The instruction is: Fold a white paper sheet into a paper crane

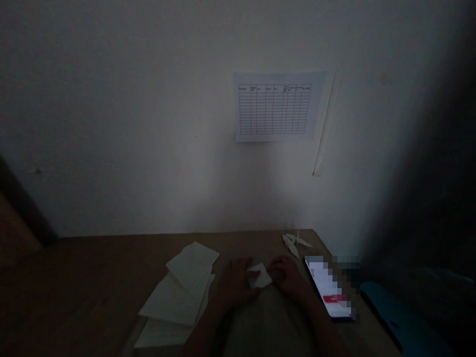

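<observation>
A small white piece of folded paper (261,277) lies on the table between my two hands. My left hand (236,282) rests at its left side, one finger across the top face and the thumb near its lower edge, holding it. Curled around the right corner is my right hand (288,278), its fingertips at the paper's edge. The dim light hides the exact finger contact. Beside my left forearm sits a loose stack of white paper sheets (171,302). Small folded paper pieces (292,243), pointed in shape, lie beyond my right hand.
A phone (329,287) with a lit, partly pixelated screen lies right of my right hand, near the table's right edge. The brown table (92,282) meets a pale wall (148,124) bearing a printed table sheet (275,109). A blue object (405,317) stands past the edge.
</observation>
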A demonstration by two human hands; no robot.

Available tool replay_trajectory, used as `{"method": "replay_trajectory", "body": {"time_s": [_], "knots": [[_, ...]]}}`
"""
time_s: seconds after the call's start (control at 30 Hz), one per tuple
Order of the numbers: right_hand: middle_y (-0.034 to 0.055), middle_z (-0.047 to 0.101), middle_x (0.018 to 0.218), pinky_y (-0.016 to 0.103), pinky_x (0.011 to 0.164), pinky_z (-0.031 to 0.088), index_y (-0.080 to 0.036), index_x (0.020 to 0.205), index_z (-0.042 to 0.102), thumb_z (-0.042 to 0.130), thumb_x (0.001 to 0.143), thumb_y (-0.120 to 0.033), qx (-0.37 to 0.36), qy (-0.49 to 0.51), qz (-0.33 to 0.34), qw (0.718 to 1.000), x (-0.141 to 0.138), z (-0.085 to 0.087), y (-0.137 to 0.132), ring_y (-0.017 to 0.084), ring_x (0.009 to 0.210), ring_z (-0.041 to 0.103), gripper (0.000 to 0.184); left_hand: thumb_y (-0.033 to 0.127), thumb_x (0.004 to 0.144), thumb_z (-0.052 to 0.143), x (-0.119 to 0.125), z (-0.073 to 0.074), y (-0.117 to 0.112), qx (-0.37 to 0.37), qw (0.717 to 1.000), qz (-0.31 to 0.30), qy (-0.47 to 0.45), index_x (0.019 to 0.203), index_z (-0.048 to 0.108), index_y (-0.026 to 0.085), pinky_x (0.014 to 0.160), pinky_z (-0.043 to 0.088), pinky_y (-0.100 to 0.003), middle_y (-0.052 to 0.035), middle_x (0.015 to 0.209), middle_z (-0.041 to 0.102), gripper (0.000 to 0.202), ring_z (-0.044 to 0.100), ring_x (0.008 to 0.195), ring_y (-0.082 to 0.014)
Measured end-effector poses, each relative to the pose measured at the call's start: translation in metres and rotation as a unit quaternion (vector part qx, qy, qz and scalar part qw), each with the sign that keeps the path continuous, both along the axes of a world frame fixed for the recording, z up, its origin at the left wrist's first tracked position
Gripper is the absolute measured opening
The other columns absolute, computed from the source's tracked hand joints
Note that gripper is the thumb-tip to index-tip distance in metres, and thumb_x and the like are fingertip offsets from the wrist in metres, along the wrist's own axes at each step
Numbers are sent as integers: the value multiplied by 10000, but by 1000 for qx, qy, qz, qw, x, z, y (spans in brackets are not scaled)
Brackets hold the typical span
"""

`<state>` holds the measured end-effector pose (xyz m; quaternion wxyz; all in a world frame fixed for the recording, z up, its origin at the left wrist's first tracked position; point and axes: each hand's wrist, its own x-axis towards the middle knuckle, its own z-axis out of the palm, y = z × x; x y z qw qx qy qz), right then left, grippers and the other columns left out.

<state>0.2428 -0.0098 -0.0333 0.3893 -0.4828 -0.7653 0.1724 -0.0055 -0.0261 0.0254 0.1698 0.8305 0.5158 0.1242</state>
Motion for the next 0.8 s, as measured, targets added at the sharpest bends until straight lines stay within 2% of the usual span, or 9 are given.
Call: {"method": "replay_trajectory", "body": {"time_s": [0.17,0.37,0.6,0.8], "knots": [[78,712,1147,424,1066,471,-252,978,791,638,739,-49,-11,-4,-2,1000,1,0,1,252,1156,608,349,467,790,796,-1,-1,0,0,1000,-4,-1,1326,717,378,1291,121,-635,-63,1624,489,549,399,1517,-352],[80,710,1178,449,1077,460,-266,1001,794,685,779,-125,-22,-18,-9,1000,-2,5,-2,269,1169,601,285,451,783,803,0,3,0,-5,1000,-12,-10,1308,729,370,1286,115,-650,-45,1583,544,536,410,1502,-355],[72,698,1185,449,1075,462,-275,1014,794,701,714,-87,-24,-31,-9,999,-1,1,-1,268,1177,590,366,442,795,782,-1,3,0,-8,1000,-25,-16,1341,697,385,1273,92,-691,-5,1555,579,556,406,1494,-365],[72,684,1226,450,1084,456,-284,1069,794,736,688,-83,-38,-43,-9,998,-3,7,-5,270,1202,581,435,462,817,777,-1,1,1,-4,1000,-24,-17,1342,698,388,1272,102,-682,-6,1540,596,536,418,1483,-366]]}}
